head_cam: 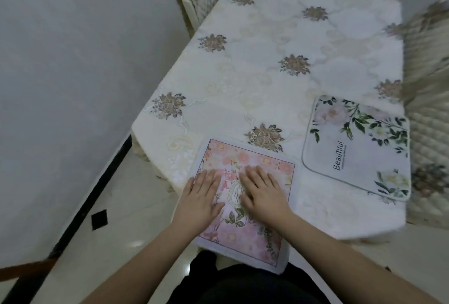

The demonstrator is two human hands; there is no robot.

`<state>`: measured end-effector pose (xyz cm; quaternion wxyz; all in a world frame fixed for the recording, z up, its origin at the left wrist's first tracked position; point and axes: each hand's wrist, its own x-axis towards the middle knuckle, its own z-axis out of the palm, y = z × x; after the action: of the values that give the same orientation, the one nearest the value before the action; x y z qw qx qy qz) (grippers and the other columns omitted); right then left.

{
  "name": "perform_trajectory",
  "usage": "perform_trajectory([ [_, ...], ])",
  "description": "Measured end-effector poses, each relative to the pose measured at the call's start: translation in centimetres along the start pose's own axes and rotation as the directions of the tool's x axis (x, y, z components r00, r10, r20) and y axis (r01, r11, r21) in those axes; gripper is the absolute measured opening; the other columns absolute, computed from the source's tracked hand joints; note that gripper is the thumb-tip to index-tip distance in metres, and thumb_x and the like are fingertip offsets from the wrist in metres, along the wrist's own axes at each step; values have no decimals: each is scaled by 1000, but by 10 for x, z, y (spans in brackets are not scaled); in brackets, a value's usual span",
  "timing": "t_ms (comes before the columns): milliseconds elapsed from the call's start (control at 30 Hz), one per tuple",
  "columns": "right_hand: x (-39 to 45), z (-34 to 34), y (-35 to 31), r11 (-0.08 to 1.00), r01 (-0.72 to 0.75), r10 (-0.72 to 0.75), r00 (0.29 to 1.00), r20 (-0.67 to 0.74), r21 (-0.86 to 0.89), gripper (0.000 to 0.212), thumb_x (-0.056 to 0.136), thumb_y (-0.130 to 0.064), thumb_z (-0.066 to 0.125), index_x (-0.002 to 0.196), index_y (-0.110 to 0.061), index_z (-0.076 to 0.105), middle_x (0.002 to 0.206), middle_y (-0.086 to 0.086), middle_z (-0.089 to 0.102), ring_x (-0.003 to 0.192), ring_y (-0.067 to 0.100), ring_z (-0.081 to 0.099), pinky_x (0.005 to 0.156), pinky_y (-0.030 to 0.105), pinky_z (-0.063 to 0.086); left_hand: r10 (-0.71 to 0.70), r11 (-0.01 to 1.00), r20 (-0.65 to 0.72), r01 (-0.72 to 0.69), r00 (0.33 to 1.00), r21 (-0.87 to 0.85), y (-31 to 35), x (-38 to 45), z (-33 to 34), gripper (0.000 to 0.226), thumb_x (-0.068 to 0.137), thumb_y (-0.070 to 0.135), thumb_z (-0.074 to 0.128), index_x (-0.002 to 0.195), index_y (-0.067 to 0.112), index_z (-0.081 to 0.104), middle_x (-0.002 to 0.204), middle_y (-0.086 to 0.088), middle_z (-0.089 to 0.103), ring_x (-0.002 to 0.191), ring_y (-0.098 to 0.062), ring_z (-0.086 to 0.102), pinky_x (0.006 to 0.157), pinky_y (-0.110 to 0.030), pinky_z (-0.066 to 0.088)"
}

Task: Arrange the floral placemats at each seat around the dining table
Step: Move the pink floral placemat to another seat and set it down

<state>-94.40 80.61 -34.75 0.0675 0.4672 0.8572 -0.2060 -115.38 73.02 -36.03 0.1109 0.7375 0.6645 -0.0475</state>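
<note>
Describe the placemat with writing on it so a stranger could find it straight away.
Start at the dining table under its cream embroidered cloth and go to its right-hand edge. The white placemat lies there, touched by neither hand. Unlike the pink placemat beside it, it has green leaves and the word Beautiful.

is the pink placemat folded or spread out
Spread out: the pink placemat lies flat, all printed borders showing, both hands pressed flat on it.
</note>
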Motion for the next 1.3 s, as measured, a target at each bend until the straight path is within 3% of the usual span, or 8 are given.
perform_trajectory([
  [267, -16, 19, -26, 940, -334, 339, 937, -82, 67, 75, 89, -61, 14, 156, -29, 17, 164, -1, 6, 151, 23, 3, 119, 39, 0, 284, 957, 37, -286, 958, 43, -28, 43, -1, 73, 96, 59, 27, 150, 11, 39, 161, -10, 26, 147, -29, 25, 114, -46, 18],
  [367, -22, 27, -32, 911, -405, 411, 908, -85, 74, 71, 93, -57, 23, 156, -27, 15, 164, -3, 3, 151, 20, 1, 119, 38, -4, 334, 941, 32, -335, 942, 43, -35, 45, 3, 73, 97, 61, 21, 153, 15, 30, 164, -8, 17, 150, -28, 18, 119, -47, 14],
  [533, -34, 34, -40, 868, -482, 494, 862, -115, 119, 81, 83, -61, 12, 155, -24, 21, 164, -2, 10, 151, 22, 6, 120, 39, 3, 365, 930, 71, -367, 928, 18, -49, 41, 11, 72, 95, 67, 6, 156, 28, 5, 163, -3, 4, 151, -28, 6, 118, -43, 1],
  [667, -51, 40, -33, 834, -539, 550, 830, -97, 115, 84, 82, -66, 9, 156, -27, 11, 165, -2, 3, 152, 20, 0, 120, 40, 4, 314, 949, 34, -314, 949, -2, -58, 35, 19, 65, 97, 65, 22, 153, 32, 28, 161, -6, 24, 147, -30, 24, 116, -48, 11],
  [767, -60, 40, -22, 840, -534, 540, 840, -51, 98, 92, 74, -74, 1, 156, -30, -2, 162, -8, -14, 151, 15, -8, 119, 36, -2, 281, 959, 26, -280, 959, -50, -63, 33, 22, 68, 96, 68, 19, 155, 34, 23, 162, -6, 20, 149, -29, 20, 118, -51, 22],
  [867, -67, 38, -17, 852, -518, 521, 853, -34, 80, 97, 71, -78, 0, 156, -31, 1, 163, -6, -12, 151, 15, -8, 120, 35, 0, 238, 967, 43, -233, 970, -98, -64, 28, 19, 76, 92, 73, 14, 157, 33, 11, 164, -5, 10, 151, -26, 11, 117, -51, 26],
  [1067, -75, 35, -20, 765, -633, 642, 765, -58, 117, 99, 74, -87, 19, 156, -34, 7, 162, 20, -8, 150, 34, -6, 120, 46, 1, -20, 982, 90, 37, 996, -183, -51, 13, 7, 82, 82, 82, 23, 154, 44, 12, 163, -18, -8, 151, -33, -11, 120, -47, 9],
  [1300, -73, 32, -31, 728, -660, 674, 739, -17, 183, 87, 89, -67, 44, 156, -23, 8, 160, 27, 2, 149, 38, 3, 120, 49, 3, -162, 958, 96, 180, 982, -221, -24, 6, -1, 70, 96, 55, 47, 155, 31, 20, 161, -26, 2, 150, -36, 2, 121, -45, -2],
])
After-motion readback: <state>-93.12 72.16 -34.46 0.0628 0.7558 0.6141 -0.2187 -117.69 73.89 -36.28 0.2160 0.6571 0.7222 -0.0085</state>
